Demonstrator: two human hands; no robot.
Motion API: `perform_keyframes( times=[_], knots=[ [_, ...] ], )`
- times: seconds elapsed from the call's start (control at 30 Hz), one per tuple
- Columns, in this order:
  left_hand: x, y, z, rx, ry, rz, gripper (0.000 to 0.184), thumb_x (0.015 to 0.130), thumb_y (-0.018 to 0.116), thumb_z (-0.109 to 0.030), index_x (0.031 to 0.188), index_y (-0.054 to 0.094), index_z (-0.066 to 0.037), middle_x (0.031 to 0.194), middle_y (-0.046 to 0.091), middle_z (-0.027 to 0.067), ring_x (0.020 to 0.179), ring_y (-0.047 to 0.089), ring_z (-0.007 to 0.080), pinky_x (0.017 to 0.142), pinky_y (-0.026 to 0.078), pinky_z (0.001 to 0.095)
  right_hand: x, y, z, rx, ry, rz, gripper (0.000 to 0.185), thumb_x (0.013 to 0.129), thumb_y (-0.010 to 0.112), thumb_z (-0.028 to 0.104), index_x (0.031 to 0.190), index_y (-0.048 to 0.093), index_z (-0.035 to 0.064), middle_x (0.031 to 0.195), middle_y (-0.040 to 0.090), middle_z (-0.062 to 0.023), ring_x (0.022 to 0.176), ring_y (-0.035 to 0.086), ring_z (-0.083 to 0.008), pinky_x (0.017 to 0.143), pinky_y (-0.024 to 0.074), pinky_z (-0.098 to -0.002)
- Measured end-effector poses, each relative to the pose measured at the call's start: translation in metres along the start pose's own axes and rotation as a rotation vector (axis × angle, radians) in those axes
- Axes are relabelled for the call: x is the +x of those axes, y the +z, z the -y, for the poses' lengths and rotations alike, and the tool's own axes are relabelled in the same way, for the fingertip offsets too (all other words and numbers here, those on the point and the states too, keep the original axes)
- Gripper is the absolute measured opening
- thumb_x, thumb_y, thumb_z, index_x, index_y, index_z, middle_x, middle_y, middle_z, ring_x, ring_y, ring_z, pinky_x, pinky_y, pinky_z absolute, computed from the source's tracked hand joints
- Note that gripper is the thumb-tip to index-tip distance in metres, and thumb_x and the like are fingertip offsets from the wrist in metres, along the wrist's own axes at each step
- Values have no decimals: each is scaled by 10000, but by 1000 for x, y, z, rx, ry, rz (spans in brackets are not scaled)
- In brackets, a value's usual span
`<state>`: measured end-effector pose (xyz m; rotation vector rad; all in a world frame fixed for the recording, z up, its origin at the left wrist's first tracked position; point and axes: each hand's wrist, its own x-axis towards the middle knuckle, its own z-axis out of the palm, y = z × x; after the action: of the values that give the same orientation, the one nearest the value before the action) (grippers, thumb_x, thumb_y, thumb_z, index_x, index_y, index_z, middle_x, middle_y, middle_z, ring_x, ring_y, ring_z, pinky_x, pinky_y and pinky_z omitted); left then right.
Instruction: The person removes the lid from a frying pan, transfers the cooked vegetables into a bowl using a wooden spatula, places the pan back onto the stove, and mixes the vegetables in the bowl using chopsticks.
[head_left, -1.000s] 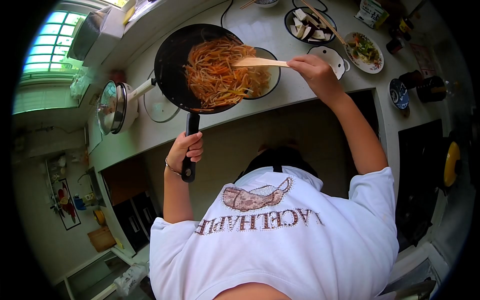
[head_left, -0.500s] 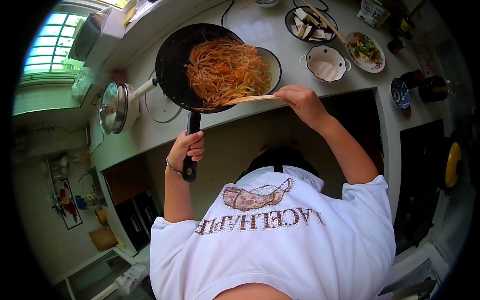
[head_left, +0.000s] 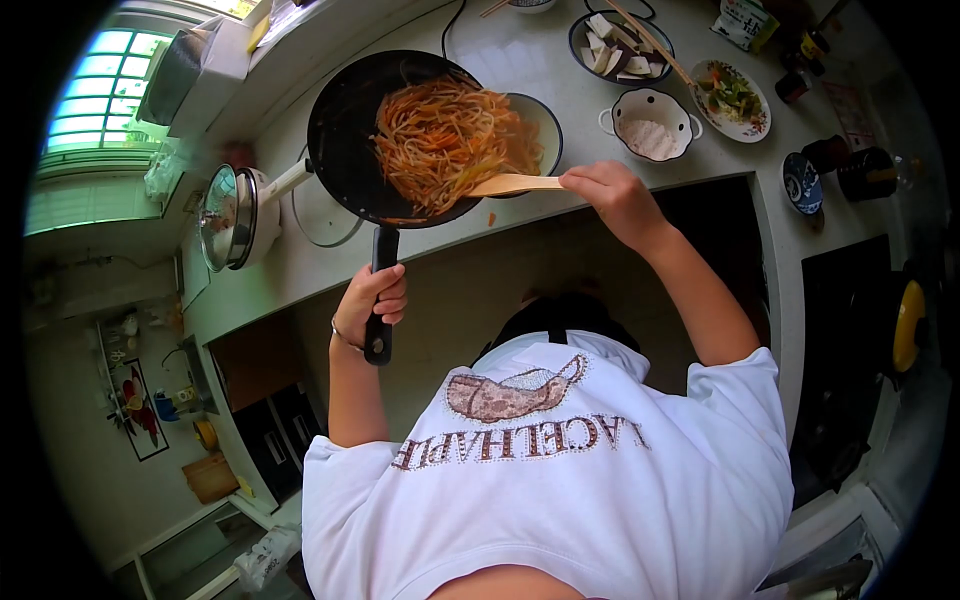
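Note:
My left hand [head_left: 372, 300] is wrapped round the black handle of a frying pan [head_left: 340, 130], which is tilted toward the right over the counter. A wooden spatula [head_left: 520, 184] is gripped in my right hand [head_left: 617, 203]; its blade touches the lower edge of the shredded orange and pale vegetables [head_left: 440, 140]. The shreds lie in the pan and reach over its right side into a dark-rimmed bowl [head_left: 552, 140], partly hidden behind pan and food. One small orange piece [head_left: 491, 218] shows below the pan, near the counter's front edge.
Right of the bowl are a two-handled white dish [head_left: 686, 128] with pale powder, a bowl of cut eggplant [head_left: 630, 62] with chopsticks across it, and a plate of vegetables [head_left: 758, 122]. A glass lid [head_left: 330, 238] and a lidded white pot [head_left: 262, 215] are at the left.
My right hand and the spatula have moved slightly up, and the blade has shifted right along the food. The small orange piece has appeared below the pan. My left hand has barely moved.

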<state>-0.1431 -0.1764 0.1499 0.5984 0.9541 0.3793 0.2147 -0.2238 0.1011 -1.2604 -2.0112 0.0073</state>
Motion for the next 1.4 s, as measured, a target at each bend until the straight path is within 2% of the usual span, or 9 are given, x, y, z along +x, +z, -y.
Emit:
perform_keyframes(
  times=[0.53,0.93,1.03,1.3,1.4],
  knots=[
    [2,1,-4,-11,-11,16,219,884,523,-143,729,371,-112,530,321,-68,386,313,11,330,287,179,-5,-18,-19,-44,110,-55,167,712,566,-3,864,631,22,849,628,-109,799,599,-262,703,484,-341],
    [-1,4,-5,22,-1,-4,239,876,536,-149,718,360,-113,529,330,-61,385,316,14,330,284,182,5,-37,-18,32,299,28,107,742,600,8,846,623,5,817,613,-143,761,598,-292,675,483,-356],
    [-1,7,-6,20,-5,-27,234,875,536,-150,716,369,-111,530,336,-59,384,319,15,329,282,182,9,-41,-17,45,333,5,125,755,598,-1,877,614,-21,831,612,-151,773,598,-285,684,476,-322],
    [-2,6,-5,27,2,-24,215,875,536,-148,726,388,-106,535,333,-62,391,316,14,334,284,177,24,-43,4,218,467,-15,122,752,605,20,870,627,-8,795,607,-146,744,593,-289,666,473,-340],
    [0,3,-5,14,-1,-14,217,877,535,-145,723,385,-107,536,332,-62,391,315,14,335,286,177,29,-14,24,377,354,-35,111,752,606,22,857,625,-8,791,609,-144,753,593,-287,677,474,-343]
  ],
)
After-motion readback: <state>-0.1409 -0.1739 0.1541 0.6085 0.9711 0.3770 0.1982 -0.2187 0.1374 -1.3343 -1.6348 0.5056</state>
